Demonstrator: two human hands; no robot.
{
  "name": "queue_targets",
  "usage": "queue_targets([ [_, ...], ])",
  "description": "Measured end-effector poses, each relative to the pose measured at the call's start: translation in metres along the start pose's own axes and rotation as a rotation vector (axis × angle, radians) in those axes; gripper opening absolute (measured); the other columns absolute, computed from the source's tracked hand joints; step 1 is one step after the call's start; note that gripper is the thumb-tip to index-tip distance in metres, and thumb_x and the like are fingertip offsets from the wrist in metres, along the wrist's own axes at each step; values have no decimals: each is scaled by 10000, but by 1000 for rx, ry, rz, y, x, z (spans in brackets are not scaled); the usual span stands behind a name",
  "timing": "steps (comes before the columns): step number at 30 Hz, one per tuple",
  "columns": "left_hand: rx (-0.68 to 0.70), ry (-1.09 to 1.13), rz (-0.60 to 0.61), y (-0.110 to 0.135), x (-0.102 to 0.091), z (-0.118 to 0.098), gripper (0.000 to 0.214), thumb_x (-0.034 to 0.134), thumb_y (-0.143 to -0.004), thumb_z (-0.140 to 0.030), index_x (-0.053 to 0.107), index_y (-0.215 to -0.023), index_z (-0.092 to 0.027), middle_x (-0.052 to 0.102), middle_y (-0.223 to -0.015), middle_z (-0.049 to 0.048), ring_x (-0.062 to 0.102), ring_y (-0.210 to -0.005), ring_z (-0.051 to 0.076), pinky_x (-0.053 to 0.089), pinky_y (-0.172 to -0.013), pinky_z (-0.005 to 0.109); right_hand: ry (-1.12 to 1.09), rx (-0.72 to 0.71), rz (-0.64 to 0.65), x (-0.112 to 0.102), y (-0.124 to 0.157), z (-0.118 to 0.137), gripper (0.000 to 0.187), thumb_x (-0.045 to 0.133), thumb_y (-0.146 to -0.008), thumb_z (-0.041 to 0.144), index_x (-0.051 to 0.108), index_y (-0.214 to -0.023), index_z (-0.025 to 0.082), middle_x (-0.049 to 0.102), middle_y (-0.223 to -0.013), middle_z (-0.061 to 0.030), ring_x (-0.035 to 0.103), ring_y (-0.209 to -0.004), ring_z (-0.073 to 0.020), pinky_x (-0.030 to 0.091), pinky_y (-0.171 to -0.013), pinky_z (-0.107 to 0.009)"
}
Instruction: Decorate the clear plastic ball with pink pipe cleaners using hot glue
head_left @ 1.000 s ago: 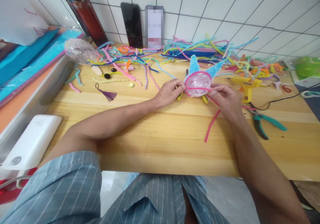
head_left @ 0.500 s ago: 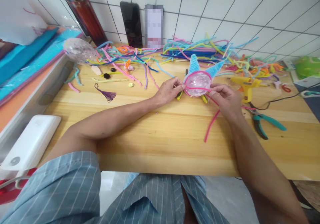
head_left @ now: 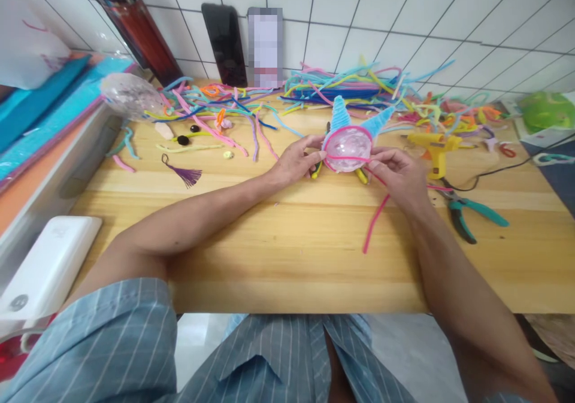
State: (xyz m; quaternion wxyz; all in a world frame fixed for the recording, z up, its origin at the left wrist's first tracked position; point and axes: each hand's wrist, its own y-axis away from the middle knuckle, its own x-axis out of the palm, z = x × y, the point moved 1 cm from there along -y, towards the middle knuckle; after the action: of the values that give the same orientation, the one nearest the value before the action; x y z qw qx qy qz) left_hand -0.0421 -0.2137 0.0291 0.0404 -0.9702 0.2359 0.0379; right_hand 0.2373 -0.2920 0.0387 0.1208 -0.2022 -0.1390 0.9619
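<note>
Left hand [head_left: 299, 160]: clear dome [head_left: 348, 145] pinched at side
Right hand [head_left: 396, 168]: pink stem [head_left: 376, 214] pinched
Counter's [head_left: 287, 271] back edge: coloured stems [head_left: 330, 93] strewn

A clear dome [head_left: 345, 144] wore blue ears [head_left: 340, 117].
A pink stem [head_left: 348, 157] crossed its front (pink also edged its top).

Bright, even light fills the pale wooden surface [head_left: 278, 271], with small white glints on the clear, rounded, pink-rimmed plastic dome [head_left: 348, 144]. Fine detail around the dome is slightly soft. Behind it, the dark-lined white tiled wall [head_left: 336, 14] slants with wide-angle stretch; a pale-screened rectangular phone [head_left: 265, 47] is pixelated.
</note>
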Motion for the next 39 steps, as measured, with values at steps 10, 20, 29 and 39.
queue_targets([
  [10,-8,18,-15,-2,-2,5,444,776,-1070,-188,742,-1513,-183,799,-1467,124,655,-647,25,557,-534,149,-81,53,22,1,-3,0,317,1026,-873,524,807,-942,305,873,-1011,-38,838,-928,-239,738,-876,-438],
  [20,-27,19,-29,-1,-2,2,436,781,-1052,-182,749,-1486,-187,809,-1445,113,653,-644,34,561,-528,159,-196,108,3,6,-10,-4,491,1123,-714,574,783,-966,325,879,-956,-9,851,-885,-244,767,-873,-454],
  [29,-27,28,-20,-1,-3,1,407,777,-1061,-180,745,-1467,-180,798,-1440,121,655,-647,33,568,-525,158,-237,134,28,8,-14,-8,463,1117,-721,490,780,-991,320,881,-1011,-14,855,-947,-240,760,-916,-438],
  [39,-31,36,-31,-1,-3,3,406,804,-1044,-209,763,-1448,-192,807,-1425,114,660,-646,47,568,-529,192,-248,169,20,9,-10,-10,434,1117,-713,563,799,-887,323,878,-929,-2,847,-859,-239,764,-864,-463],
])
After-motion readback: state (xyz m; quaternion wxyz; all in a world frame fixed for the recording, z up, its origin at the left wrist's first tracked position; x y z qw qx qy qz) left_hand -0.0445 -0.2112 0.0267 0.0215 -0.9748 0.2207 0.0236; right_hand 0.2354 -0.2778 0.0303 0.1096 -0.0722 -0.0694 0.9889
